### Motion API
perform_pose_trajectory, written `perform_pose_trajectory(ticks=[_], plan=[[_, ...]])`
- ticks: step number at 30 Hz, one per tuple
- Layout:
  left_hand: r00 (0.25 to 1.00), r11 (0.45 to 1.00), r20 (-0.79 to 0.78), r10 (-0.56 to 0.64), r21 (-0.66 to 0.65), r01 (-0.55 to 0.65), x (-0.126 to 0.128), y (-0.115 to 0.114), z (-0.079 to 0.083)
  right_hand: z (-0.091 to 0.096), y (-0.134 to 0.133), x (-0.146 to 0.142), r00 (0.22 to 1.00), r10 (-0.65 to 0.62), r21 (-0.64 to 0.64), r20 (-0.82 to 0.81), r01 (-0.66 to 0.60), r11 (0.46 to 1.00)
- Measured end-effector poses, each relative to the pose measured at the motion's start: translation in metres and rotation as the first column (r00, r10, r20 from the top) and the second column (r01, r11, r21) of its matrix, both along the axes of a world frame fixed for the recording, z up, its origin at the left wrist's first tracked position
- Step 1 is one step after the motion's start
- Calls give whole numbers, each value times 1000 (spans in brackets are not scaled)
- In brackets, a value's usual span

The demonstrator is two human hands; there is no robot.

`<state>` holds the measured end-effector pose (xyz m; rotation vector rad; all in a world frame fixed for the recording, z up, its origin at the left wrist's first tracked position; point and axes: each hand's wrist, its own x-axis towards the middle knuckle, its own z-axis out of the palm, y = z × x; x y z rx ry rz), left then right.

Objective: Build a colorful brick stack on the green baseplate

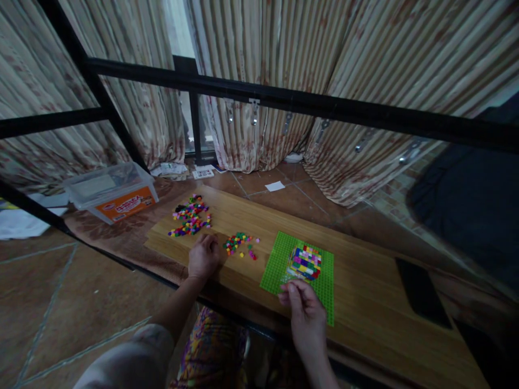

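Observation:
A green studded baseplate (273, 270) lies on the wooden board, with a compact block of many-coloured toy bricks (306, 262) built up on it. My right hand (304, 308) is over the plate's near edge, thumb and fingers pinched together just below the brick block. Whether a small piece sits in that pinch is hidden. My left hand (204, 256) rests on the board with its fingers curled in, beside a small scatter of loose bricks (237, 243). Farther left lies a larger pile of loose bricks (190, 216).
A clear plastic box (115, 192) with an orange label stands at the left. A black flat object, perhaps a phone (421, 292), lies on the board's right part (365, 292). Black metal bars (284, 97) cross in front of striped curtains (275, 48). A white paper (274, 186) is on the floor.

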<state>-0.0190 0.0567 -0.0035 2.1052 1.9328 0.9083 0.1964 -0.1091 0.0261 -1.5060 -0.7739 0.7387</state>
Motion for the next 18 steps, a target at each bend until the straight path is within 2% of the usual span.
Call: perform_pose_trajectory(ticks=[5, 9, 14, 18], plan=[[1000, 1000, -4, -2, 4, 2, -1, 0, 0, -8, -15, 32, 977, -159, -24, -141, 157, 987], [1000, 1000, -13, -7, 5, 7, -1, 0, 2, -8, -15, 56, 938, -273, 0, -213, 280, 960], [999, 1000, -48, -1, 17, 2, -1, 1, 2, -2, -8, 64, 933, -282, 47, -222, 300, 953], [999, 1000, -45, -7, 30, 8, -1, 1, 2, -1, -4, 62, 944, -294, 71, -147, 307, 949]])
